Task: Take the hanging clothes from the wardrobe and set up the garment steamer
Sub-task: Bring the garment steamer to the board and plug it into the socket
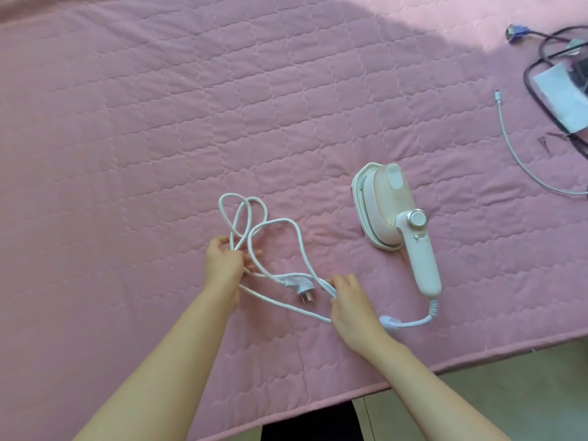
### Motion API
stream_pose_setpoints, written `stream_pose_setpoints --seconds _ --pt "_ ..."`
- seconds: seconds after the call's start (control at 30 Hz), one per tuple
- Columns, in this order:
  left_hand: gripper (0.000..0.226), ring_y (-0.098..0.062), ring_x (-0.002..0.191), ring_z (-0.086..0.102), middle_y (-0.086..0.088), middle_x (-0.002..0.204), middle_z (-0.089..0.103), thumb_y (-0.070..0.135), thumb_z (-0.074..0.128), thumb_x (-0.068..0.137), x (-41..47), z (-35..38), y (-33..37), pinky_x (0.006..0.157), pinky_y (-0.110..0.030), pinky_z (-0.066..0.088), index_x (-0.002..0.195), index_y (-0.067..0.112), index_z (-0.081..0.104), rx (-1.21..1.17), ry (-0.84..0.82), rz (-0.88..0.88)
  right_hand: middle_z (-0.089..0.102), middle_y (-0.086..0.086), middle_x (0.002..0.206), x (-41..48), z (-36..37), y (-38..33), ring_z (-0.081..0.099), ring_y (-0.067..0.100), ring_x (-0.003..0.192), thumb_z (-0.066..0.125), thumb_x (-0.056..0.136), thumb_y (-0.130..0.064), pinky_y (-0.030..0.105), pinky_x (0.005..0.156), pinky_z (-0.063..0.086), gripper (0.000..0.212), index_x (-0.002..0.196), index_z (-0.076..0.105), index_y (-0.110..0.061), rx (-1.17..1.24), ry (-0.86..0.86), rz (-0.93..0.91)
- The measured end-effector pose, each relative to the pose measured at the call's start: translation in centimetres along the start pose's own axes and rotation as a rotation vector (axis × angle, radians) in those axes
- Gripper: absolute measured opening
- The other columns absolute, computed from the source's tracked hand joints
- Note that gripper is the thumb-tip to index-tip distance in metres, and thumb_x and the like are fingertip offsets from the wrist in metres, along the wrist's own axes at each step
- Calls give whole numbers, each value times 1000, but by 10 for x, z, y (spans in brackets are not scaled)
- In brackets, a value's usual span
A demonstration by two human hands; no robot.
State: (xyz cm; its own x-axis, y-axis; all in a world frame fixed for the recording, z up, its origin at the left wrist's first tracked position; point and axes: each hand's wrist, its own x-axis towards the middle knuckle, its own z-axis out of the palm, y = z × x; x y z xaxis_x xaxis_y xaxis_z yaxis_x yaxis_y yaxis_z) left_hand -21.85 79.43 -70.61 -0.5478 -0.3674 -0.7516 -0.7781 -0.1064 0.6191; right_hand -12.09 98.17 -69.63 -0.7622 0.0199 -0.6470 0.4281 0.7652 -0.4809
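Forearms [165, 361] stretch forward, left hand [222, 265] gripping looped cord [280, 220], right hand [350, 303] pinching it beside the plug [305, 286].

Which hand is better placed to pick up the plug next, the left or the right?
Probably the right hand: it holds the cord just beside the plug. The left hand is farther from the plug and grips several loops, so it is less free.

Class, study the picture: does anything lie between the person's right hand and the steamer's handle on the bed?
Nothing visible does. Only bare pink quilt separates the right hand from the steamer handle. The white cord that the hand holds runs nearer the bed's edge, outside that gap.
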Motion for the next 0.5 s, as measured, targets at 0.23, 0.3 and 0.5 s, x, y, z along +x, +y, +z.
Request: stream_pose_setpoints --seconds 0.23,0.3,0.5 --pt "5 -10 36 44 -10 83 65 6 49 94 -36 -21 -14 38 -19 35 93 10 50 -203 -51 -101 63 -2 87 -20 -21 -4 54 16 82 46 96 -12 20 63 35 11 92 56 -15 336 68 -12" --pt "10 -11 33 36 -11 74 64 19 51 96 -47 -20 -10 36 -18 28 91 11 50 -242 -81 -111 64 -5 79 -20 -28 -8 53 11 74 48 96 -15 14 63 37 11 90 58 -14 372 101 -10" --pt "50 -16 40 33 -4 47 45 55 46 92 -77 -16 8 48 -27 28 85 8 61 -82 -222 0 65 -2 78 -13 -38 -14 55 16 76 54 93 -16 16 60 36 10 91 64 -15 376 188 27"
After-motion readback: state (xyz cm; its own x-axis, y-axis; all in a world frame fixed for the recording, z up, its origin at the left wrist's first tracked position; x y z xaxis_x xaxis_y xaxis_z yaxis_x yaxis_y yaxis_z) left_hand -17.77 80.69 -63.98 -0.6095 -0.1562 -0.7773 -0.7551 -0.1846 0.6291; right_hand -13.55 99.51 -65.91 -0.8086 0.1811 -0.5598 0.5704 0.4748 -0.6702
